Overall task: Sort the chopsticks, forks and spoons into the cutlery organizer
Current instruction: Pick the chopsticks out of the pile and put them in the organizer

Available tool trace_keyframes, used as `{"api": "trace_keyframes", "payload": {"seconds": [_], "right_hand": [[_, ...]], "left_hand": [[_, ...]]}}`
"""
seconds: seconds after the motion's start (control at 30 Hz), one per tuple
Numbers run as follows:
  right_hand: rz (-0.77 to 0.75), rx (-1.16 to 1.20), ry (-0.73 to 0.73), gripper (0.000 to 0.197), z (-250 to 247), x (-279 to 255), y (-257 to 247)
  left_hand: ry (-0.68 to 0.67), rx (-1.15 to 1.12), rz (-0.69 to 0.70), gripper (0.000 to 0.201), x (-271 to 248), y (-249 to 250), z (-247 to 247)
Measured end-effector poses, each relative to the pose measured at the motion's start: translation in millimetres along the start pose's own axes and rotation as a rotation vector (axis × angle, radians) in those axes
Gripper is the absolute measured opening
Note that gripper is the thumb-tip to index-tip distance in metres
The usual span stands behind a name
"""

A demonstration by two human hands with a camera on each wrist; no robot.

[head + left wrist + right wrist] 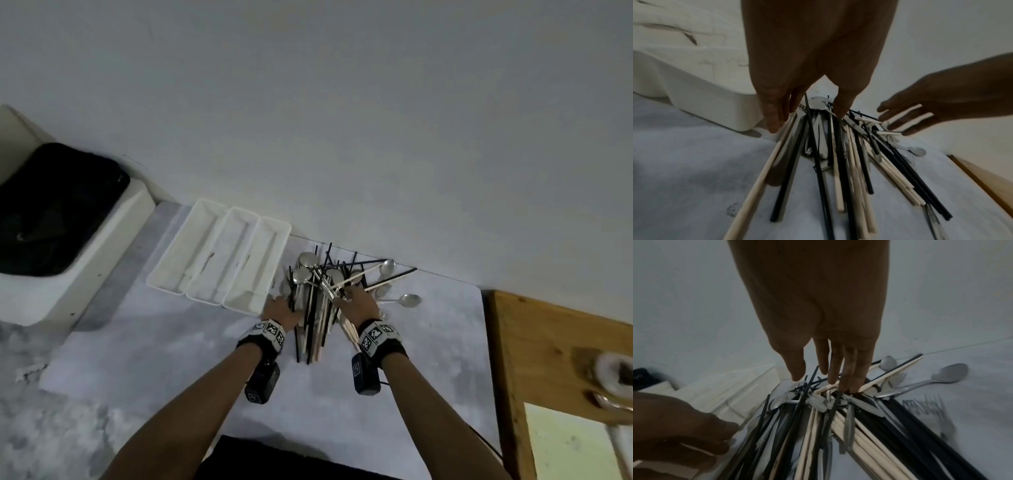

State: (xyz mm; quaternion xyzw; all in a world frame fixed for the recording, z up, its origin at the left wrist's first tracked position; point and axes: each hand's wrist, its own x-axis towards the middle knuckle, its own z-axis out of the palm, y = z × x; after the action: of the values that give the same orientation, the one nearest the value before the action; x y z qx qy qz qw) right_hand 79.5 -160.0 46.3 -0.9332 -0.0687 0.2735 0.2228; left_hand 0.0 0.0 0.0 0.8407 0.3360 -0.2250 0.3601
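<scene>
Beside the white cutlery organizer (219,255), both grips reached into the cutlery pile (325,301): left hand (282,310) fingers spread, right hand (359,303) fingers extended, touching chopsticks (875,382).

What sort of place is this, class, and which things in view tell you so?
Probably a plain home kitchen or utility corner: a white three-compartment cutlery organizer and a heap of chopsticks, forks and spoons lie on a grey mat against a bare wall.

**Non-task items around the work surface**

A grey mottled mat (178,342) covers the surface. Off its left edge stands a white bin (102,240) holding a black bag (58,209). A wooden board (548,346) adjoins the right edge, carrying a round dish (615,375). A pale wall (342,120) runs along the far edge.
</scene>
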Motion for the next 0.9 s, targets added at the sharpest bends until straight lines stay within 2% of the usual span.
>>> {"api": "trace_keyframes", "payload": {"seconds": [0.1, 0.17, 0.27, 0.43, 0.5, 0.6, 0.67, 0.7, 0.77, 0.87, 0.9], "right_hand": [[-0.008, -0.045, 0.028, 0.037, 10, 20, -13], [-0.014, -0.063, 0.039, 0.036, 15, 32, -24], [-0.008, -0.088, 0.080, 0.034, 23, 52, -36], [0.082, -0.182, 0.016, 0.054, 32, 76, -42], [0.063, -0.242, 0.014, 0.046, 36, 81, -39], [0.086, -0.150, 0.030, 0.025, 35, 85, -33], [0.138, -0.055, 0.036, 0.019, 27, 88, -30], [0.144, -0.020, 0.036, 0.021, 21, 89, -29], [0.104, -0.013, 0.029, 0.028, 13, 93, -26], [0.005, -0.132, 0.042, 0.017, 7, 100, -21], [-0.030, -0.158, 0.056, 0.024, 6, 103, -18]], "left_hand": [[-0.043, 0.046, 0.033, 0.056, 22, -8, 14], [-0.040, 0.046, 0.029, 0.064, 22, -4, 15], [-0.005, 0.078, -0.004, 0.060, 23, 4, 11], [0.091, 0.043, -0.009, 0.069, 31, 10, 14], [0.162, 0.045, 0.015, 0.066, 35, 12, 16], [0.181, 0.002, 0.005, 0.058, 36, 19, 10], [0.157, 0.027, 0.000, 0.041, 42, 20, 9], [0.147, 0.053, 0.004, 0.034, 43, 21, 8], [0.142, 0.058, 0.000, 0.029, 44, 23, 7], [0.194, -0.008, 0.002, 0.032, 41, 26, 5], [0.225, -0.032, 0.012, 0.032, 41, 26, 7]]}}
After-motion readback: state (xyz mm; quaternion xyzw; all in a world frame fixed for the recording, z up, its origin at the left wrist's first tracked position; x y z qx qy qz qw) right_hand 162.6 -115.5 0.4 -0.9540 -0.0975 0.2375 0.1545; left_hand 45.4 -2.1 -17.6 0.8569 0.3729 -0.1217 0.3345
